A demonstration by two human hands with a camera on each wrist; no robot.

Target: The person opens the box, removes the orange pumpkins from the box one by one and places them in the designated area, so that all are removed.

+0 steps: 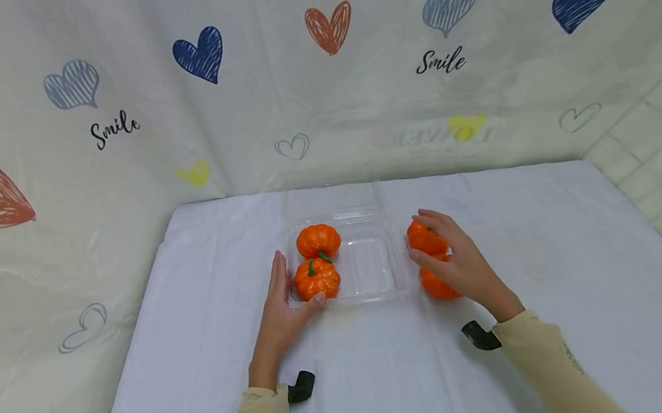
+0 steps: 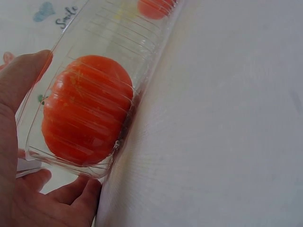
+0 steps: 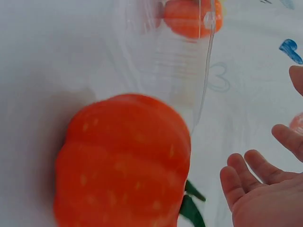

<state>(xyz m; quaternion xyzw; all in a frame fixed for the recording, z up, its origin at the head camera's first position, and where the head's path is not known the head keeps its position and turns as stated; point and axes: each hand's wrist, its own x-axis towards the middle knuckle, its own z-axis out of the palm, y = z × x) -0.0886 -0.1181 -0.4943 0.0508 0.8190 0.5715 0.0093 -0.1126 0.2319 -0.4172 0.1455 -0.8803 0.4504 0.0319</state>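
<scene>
A clear plastic clamshell box (image 1: 375, 297) lies on the table with its lid (image 1: 330, 199) folded back. Two small orange pumpkins with green stems sit in its left half, one behind (image 1: 318, 241) and one in front (image 1: 316, 280). My left hand (image 1: 280, 323) rests around the box's near left corner, fingers along the left side and thumb at the front rim. Two more pumpkins, a far one (image 1: 424, 238) and a near one (image 1: 438, 282), are to the right of the box. Above them hovers my right hand (image 1: 463, 265), fingers apart and holding nothing; it partly hides both.
A white cloth (image 1: 369, 384) covers the table. Behind it hangs a pale sheet (image 1: 265, 103) printed with hearts and words. Black wrist mounts show at the left sleeve (image 1: 301, 386) and the right sleeve (image 1: 480, 336).
</scene>
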